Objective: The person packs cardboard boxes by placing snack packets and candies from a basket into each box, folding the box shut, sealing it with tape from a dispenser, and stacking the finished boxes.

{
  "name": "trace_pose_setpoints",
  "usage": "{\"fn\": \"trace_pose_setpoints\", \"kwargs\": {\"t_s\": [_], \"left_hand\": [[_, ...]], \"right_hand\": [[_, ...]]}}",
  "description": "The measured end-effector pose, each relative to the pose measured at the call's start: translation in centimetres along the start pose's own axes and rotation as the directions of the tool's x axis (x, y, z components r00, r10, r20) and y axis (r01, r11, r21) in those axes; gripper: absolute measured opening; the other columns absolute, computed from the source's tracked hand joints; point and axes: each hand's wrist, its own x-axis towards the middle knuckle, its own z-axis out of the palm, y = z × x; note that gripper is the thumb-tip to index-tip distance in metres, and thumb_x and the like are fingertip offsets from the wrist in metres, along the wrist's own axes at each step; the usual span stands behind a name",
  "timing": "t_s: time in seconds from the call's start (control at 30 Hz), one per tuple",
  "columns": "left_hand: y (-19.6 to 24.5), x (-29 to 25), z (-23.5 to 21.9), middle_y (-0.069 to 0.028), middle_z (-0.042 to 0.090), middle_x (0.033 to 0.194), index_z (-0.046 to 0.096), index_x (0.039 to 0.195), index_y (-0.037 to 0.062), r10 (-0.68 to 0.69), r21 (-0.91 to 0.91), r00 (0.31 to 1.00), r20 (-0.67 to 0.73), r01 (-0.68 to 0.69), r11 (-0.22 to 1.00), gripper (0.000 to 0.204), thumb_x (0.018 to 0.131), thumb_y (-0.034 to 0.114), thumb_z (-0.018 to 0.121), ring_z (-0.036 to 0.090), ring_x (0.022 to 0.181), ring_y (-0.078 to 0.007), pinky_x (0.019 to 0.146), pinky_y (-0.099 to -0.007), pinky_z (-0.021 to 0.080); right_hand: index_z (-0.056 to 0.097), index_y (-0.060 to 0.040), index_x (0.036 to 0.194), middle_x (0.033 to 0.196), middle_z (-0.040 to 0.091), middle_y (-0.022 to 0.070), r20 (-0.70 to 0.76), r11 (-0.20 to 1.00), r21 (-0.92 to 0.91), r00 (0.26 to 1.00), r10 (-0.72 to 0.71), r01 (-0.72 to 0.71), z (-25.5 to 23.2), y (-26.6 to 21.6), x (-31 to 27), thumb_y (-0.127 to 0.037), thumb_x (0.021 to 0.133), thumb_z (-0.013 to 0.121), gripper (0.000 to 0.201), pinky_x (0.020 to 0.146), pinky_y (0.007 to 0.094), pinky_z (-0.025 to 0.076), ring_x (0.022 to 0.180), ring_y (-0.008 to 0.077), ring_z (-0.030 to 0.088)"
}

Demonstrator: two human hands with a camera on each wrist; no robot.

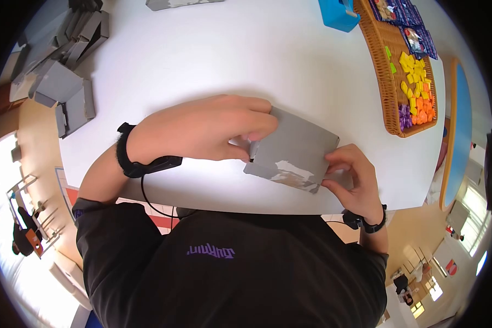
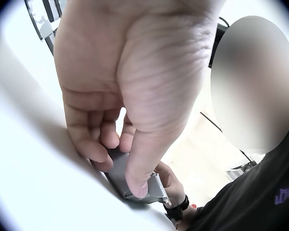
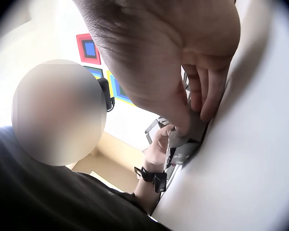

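A flat grey cardboard box (image 1: 298, 139) lies tilted over the near part of the white table, with a pale torn patch (image 1: 292, 170) along its side toward the body. My left hand (image 1: 213, 128) grips its left end, fingers over the far corner and thumb at the near side. At the right end, my right hand (image 1: 358, 177) pinches the box's edge between fingers and thumb. The left wrist view has the thumb pressed on the end of the grey box (image 2: 118, 175). In the right wrist view, the fingers close around the other end of the box (image 3: 187, 151).
Open grey boxes (image 1: 76, 106) are piled at the table's left edge, and another grey piece (image 1: 183, 3) lies at the far edge. A wicker basket (image 1: 389, 104) on the right holds small coloured pieces and dark blue packets (image 1: 418, 41). Beside it stands a blue dispenser (image 1: 338, 15).
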Motion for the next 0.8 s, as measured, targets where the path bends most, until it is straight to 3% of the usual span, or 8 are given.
{"fn": "trace_pose_setpoints", "kwargs": {"t_s": [0.23, 0.3, 0.37, 0.47, 0.53, 0.6, 0.67, 0.8], "left_hand": [[0.4, 0.6, -1.4, -0.0046, 0.049, 0.095, 0.054, 0.104, 0.0043, -0.115, -0.138, 0.993, 0.003, 0.114, 0.984, 0.030, 0.088, -0.005, 0.078, 0.060, 0.081, -0.0200, 0.069, -0.0341, 0.052], [0.8, 0.6, -0.7, -0.0047, 0.052, 0.098, 0.059, 0.125, 0.0025, -0.220, -0.315, 0.966, -0.134, 0.169, 0.934, 0.030, 0.098, -0.001, 0.072, 0.060, 0.086, -0.0171, 0.074, -0.0327, 0.054], [0.3, 0.8, -0.8, -0.0055, 0.053, 0.100, 0.057, 0.136, 0.0027, -0.187, -0.259, 0.969, -0.161, 0.142, 0.956, 0.035, 0.102, 0.004, 0.068, 0.059, 0.088, -0.0169, 0.075, -0.0317, 0.053], [0.7, 1.3, -1.7, -0.0067, 0.054, 0.101, 0.055, 0.150, 0.0033, -0.201, -0.236, 0.959, -0.201, 0.151, 0.960, 0.043, 0.109, 0.015, 0.063, 0.058, 0.091, -0.0168, 0.079, -0.0307, 0.052], [0.7, 1.7, -1.9, -0.0073, 0.054, 0.101, 0.054, 0.153, 0.0038, -0.246, -0.264, 0.946, -0.214, 0.186, 0.946, 0.045, 0.112, 0.021, 0.061, 0.057, 0.093, -0.0170, 0.081, -0.0306, 0.051], [0.0, 2.0, -1.6, -0.0078, 0.053, 0.101, 0.058, 0.150, 0.0029, -0.069, -0.028, 0.918, -0.391, 0.063, 0.998, 0.043, 0.113, 0.024, 0.058, 0.055, 0.091, -0.0185, 0.085, -0.0307, 0.049], [0.1, 2.0, -2.0, -0.0079, 0.053, 0.101, 0.058, 0.152, 0.0028, -0.068, -0.007, 0.932, -0.357, 0.070, 0.998, 0.045, 0.112, 0.024, 0.059, 0.053, 0.092, -0.0195, 0.087, -0.0315, 0.048], [0.2, 2.2, -1.8, -0.0087, 0.052, 0.104, 0.051, 0.161, 0.0039, -0.065, -0.010, 0.947, -0.314, 0.065, 0.998, 0.055, 0.112, 0.029, 0.058, 0.049, 0.095, -0.0228, 0.090, -0.0326, 0.045]], "right_hand": [[0.068, -0.0028, 0.138, 0.129, 0.062, 0.0105, -0.106, 0.993, 0.119, 0.994, 0.008, 0.005, -1.6, -1.0, 2.4, 0.009, 0.075, 0.085, 0.067, 0.091, 0.0313, 0.057, 0.118, 0.0210, 0.063], [0.066, -0.0015, 0.143, 0.128, 0.058, 0.0082, -0.161, 0.994, 0.073, 0.985, -0.065, 0.077, -2.6, -0.5, 3.4, 0.013, 0.076, 0.081, 0.070, 0.090, 0.0298, 0.056, 0.115, 0.0184, 0.060], [0.065, -0.0009, 0.145, 0.123, 0.057, 0.0076, -0.181, 0.994, -0.026, 0.977, -0.109, 0.106, -3.2, -1.8, 4.7, 0.013, 0.083, 0.076, 0.064, 0.088, 0.0276, 0.054, 0.105, 0.0163, 0.059], [0.065, 0.0042, 0.140, 0.119, 0.056, 0.0075, -0.203, 0.988, 0.152, 0.978, 0.037, -0.006, -3.6, -2.6, 6.6, 0.001, 0.103, 0.066, 0.037, 0.086, 0.0250, 0.051, 0.097, 0.0137, 0.057], [0.065, 0.0054, 0.138, 0.120, 0.057, 0.0074, -0.217, 0.990, 0.140, 0.976, 0.008, 0.023, -4.2, -0.3, 7.6, -0.002, 0.104, 0.065, 0.034, 0.088, 0.0254, 0.051, 0.098, 0.0138, 0.058], [0.065, 0.0067, 0.135, 0.121, 0.058, 0.0072, -0.223, 0.991, 0.126, 0.975, -0.021, 0.050, -4.1, 0.5, 8.2, -0.004, 0.106, 0.065, 0.031, 0.090, 0.0258, 0.051, 0.099, 0.0138, 0.059], [0.065, 0.0047, 0.133, 0.126, 0.062, 0.0071, -0.362, 0.989, 0.072, 0.927, -0.096, 0.131, -3.0, 0.2, 8.4, -0.007, 0.107, 0.065, 0.029, 0.096, 0.0276, 0.051, 0.104, 0.0152, 0.063], [0.066, 0.0018, 0.134, 0.128, 0.065, 0.0086, -0.301, 0.988, 0.110, 0.951, -0.074, 0.111, -3.3, -0.5, 8.0, -0.009, 0.107, 0.065, 0.029, 0.099, 0.0297, 0.051, 0.110, 0.0168, 0.065]]}}
